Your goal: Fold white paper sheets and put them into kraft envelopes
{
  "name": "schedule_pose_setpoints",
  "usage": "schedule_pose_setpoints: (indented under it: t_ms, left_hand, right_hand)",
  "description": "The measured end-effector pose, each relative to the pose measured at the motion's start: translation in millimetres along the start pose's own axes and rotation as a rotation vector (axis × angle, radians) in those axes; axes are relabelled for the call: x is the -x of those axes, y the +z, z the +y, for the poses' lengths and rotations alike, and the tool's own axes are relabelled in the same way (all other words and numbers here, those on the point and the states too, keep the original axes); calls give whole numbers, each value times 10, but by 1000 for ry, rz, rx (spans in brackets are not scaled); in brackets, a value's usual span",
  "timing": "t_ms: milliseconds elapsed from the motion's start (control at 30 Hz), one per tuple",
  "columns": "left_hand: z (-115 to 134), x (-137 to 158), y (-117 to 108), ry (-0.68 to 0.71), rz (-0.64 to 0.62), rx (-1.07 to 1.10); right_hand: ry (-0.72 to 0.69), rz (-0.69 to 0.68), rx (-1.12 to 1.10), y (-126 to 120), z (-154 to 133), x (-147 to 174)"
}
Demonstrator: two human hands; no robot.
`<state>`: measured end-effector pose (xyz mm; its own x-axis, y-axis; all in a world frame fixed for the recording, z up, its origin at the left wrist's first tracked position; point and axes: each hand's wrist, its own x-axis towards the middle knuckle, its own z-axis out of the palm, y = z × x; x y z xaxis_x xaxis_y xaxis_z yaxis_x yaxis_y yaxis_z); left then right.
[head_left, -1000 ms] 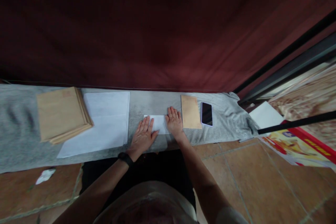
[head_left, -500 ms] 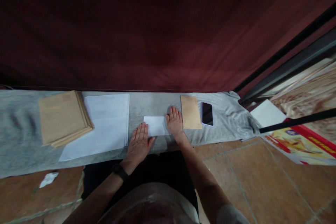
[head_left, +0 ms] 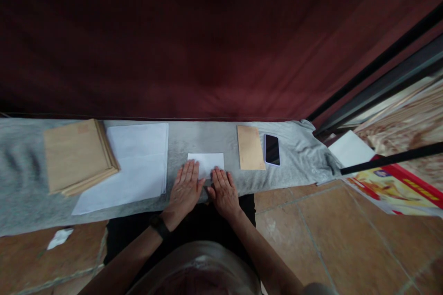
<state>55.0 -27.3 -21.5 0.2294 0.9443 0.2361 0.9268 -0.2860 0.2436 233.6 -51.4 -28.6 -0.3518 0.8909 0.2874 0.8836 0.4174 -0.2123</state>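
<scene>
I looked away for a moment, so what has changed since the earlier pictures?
The right hand has moved from the right end of the small white paper leftward and back, to its near edge. The left hand has drawn back slightly, still at the paper's left end. The brown envelope, phone and envelope stack stayed put.

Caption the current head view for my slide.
Left hand and right hand touching a small white paper, between larger white paper and a brown envelope.

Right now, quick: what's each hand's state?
Left hand: open, palm down, partly over the small white paper.
Right hand: open, palm down, partly over the same paper.
</scene>
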Motion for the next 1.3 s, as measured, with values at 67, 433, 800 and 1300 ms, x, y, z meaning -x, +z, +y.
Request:
schedule_pose_setpoints:
  t_ms: [67,433,800,1300]
  left_hand:
    - [131,-83,20,82,-41,58]
    - [310,-588,211,303,-223,181]
    - [133,-649,218,190,-145,35]
    - [-327,-156,-1,122,-92,41]
  right_hand:
    - [-13,-5,7,23,24,-3]
    - [-8,-66,-7,28,47,47]
    - [51,-53,-15,-82,37,97]
    - [75,-55,-63,-194,235,52]
